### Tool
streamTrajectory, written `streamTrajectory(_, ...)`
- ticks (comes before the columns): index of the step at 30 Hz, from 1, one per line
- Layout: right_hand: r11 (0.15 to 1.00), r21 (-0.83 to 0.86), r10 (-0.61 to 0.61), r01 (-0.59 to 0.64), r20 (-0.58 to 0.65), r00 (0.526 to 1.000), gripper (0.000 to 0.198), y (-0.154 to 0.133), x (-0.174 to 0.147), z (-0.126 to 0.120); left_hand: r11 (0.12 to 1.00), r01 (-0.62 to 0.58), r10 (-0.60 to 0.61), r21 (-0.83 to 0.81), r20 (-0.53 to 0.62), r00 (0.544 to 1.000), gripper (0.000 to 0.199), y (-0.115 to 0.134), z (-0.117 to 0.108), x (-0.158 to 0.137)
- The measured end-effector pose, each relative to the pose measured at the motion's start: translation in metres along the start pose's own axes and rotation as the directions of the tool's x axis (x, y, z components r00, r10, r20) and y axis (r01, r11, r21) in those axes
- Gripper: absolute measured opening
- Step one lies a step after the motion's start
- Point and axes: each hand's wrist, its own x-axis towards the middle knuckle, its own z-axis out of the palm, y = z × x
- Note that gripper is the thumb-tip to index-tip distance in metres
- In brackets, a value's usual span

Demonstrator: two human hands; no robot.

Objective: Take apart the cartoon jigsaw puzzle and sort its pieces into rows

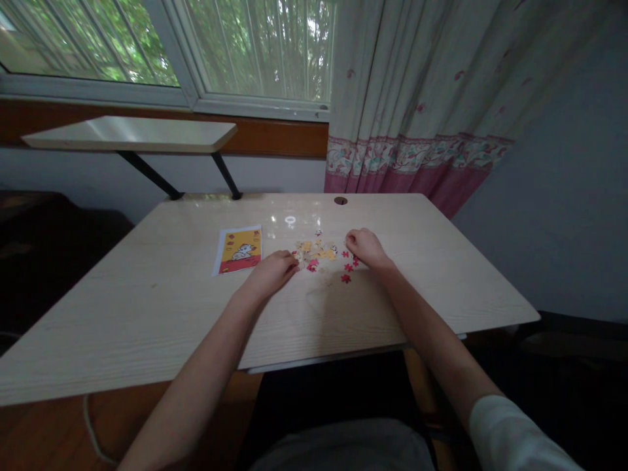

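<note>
A loose heap of small jigsaw puzzle pieces (321, 252), mostly yellow and pale, lies mid-table. My left hand (275, 269) rests at the heap's left edge, its fingers bent together; whatever lies under the fingertips is too small to make out. On the other side, my right hand (367, 246) is closed in a pinch just right of the heap, and its fingertips hide what they may hold. Several red puzzle pieces (346, 279) are spread below that hand, apart from the heap. Left of the heap lies a picture sheet (240, 250) with a white cartoon animal on yellow and red.
The pale wooden table (161, 301) has a round cable hole (340, 201) near its back edge. A raised shelf (132, 134) on black legs stands at the back left. Behind are a window and a floral curtain (412, 131). A cable (91, 425) hangs below the front edge.
</note>
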Motion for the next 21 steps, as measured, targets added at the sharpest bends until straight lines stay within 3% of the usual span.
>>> streamTrajectory(3,0.998,0.045,-0.039,0.042,-0.057,0.998,0.023,0.003,-0.001,-0.001,0.999,0.008,-0.008,0.042,-0.006,1.0,0.033,0.003,-0.001,0.0)
streamTrajectory(5,0.977,0.137,-0.163,0.164,-0.018,0.986,0.022,-0.002,-0.006,-0.003,0.999,0.012,-0.012,0.035,-0.018,1.0,0.033,0.005,-0.003,-0.001)
streamTrajectory(7,0.91,0.259,-0.355,0.323,0.082,0.931,0.022,-0.011,-0.012,-0.004,1.0,0.026,-0.027,-0.011,-0.045,0.999,0.031,0.006,-0.005,-0.001)
streamTrajectory(9,0.827,0.361,-0.511,0.431,0.16,0.845,0.029,-0.022,-0.019,-0.004,0.993,0.072,-0.079,-0.099,-0.075,0.994,0.029,0.006,-0.006,-0.002)
streamTrajectory(12,0.796,0.407,-0.564,0.449,0.225,0.795,0.041,-0.037,-0.026,-0.004,0.933,0.181,-0.22,-0.312,-0.093,0.971,0.024,0.004,-0.004,-0.001)
streamTrajectory(14,0.816,0.399,-0.54,0.418,0.269,0.798,0.036,-0.041,-0.027,-0.004,0.812,0.244,-0.33,-0.53,-0.072,0.941,0.024,0.002,0.0,0.001)
streamTrajectory(17,0.841,0.378,-0.508,0.386,0.31,0.803,0.025,-0.041,-0.025,-0.005,0.472,0.298,-0.465,-0.83,0.053,0.884,0.024,-0.001,0.006,0.005)
streamTrajectory(19,0.85,0.358,-0.499,0.386,0.313,0.808,0.022,-0.04,-0.024,-0.004,0.267,0.305,-0.494,-0.914,0.141,0.858,0.022,-0.002,0.007,0.006)
streamTrajectory(21,0.857,0.334,-0.492,0.392,0.306,0.815,0.018,-0.038,-0.023,-0.004,0.15,0.301,-0.505,-0.942,0.189,0.842,0.021,-0.001,0.006,0.006)
